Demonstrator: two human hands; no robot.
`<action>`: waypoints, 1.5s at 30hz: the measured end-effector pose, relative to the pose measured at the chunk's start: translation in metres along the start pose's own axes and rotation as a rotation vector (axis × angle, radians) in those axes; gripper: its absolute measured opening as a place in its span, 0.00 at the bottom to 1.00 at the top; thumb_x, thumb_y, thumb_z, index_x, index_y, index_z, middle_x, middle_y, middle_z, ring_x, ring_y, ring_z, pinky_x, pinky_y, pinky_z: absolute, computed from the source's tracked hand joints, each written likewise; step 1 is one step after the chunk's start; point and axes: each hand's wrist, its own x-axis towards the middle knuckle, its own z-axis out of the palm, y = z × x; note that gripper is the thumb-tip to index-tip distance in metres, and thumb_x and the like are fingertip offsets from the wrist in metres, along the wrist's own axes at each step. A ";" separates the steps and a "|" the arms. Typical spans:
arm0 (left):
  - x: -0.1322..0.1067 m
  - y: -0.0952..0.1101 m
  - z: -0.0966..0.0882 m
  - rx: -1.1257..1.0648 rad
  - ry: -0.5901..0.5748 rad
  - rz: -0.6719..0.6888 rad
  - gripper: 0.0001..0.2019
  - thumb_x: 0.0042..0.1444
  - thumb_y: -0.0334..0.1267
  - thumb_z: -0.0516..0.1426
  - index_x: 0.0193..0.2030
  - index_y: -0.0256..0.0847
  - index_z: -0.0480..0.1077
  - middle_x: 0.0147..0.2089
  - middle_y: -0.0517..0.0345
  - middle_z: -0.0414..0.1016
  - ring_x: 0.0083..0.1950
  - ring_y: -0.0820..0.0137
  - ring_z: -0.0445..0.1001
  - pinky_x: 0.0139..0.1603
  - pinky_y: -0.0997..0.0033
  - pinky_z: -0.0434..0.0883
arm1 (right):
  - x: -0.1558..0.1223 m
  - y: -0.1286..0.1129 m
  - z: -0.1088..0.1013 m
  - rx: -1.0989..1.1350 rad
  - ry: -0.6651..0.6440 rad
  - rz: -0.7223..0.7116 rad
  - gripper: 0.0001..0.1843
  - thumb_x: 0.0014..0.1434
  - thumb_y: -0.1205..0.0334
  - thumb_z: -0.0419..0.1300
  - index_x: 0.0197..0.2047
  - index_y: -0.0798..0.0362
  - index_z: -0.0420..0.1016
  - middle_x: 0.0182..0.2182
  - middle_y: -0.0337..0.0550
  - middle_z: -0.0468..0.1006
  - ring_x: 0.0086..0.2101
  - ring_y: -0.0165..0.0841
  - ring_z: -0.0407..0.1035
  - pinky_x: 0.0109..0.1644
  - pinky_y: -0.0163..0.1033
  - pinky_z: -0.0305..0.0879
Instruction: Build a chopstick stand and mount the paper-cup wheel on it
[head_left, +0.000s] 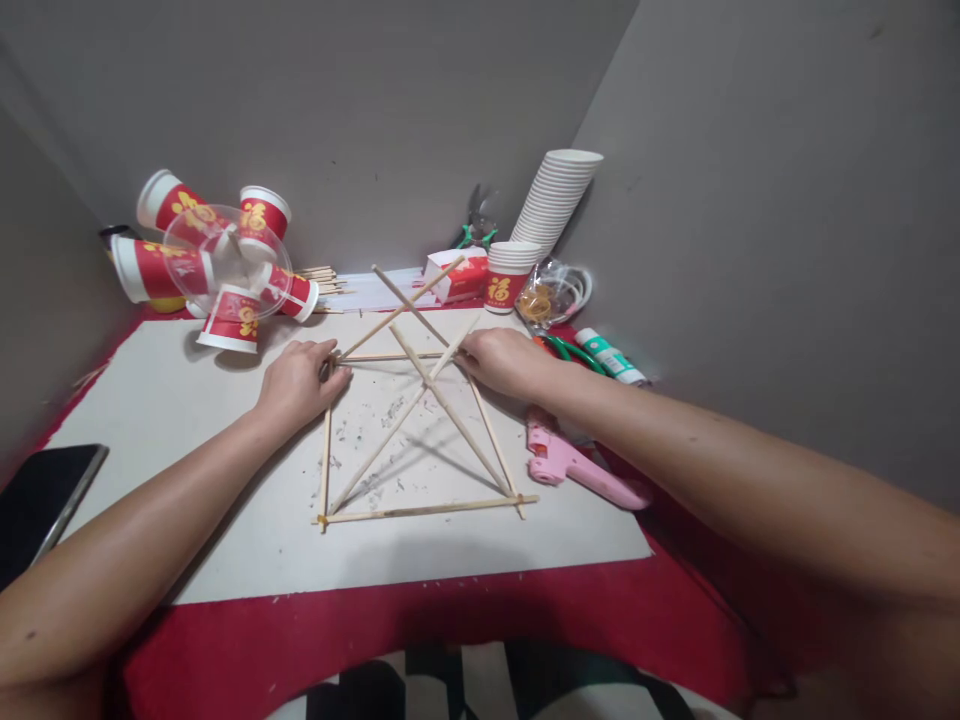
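Observation:
A frame of thin wooden sticks (pixel 420 420) lies on a pale board (pixel 187 420): a rough square with two crossed diagonals that rise toward the back. My left hand (pixel 300 380) pinches the frame's far-left corner, fingers closed on the sticks there. My right hand (pixel 502 362) grips the far-right corner, fingers curled over the stick ends. Both forearms reach in from the lower corners of the view.
A pink glue gun (pixel 577 465) lies right of the frame. A wheel of red paper cups (pixel 217 265) stands back left. Stacked cups (pixel 555 200), a tissue box (pixel 461 275), scissors (pixel 570 350), a glue bottle (pixel 611 358) and spare sticks (pixel 322 280) line the back. A phone (pixel 45 500) lies left.

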 end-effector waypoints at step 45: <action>-0.081 0.110 -0.087 -1.137 -0.327 0.124 0.08 0.59 0.38 0.65 0.46 0.46 0.80 0.35 0.57 0.83 0.35 0.67 0.81 0.36 0.70 0.80 | 0.002 -0.001 -0.010 0.039 -0.003 0.015 0.21 0.70 0.61 0.49 0.47 0.58 0.84 0.44 0.60 0.84 0.44 0.46 0.78 0.42 0.42 0.63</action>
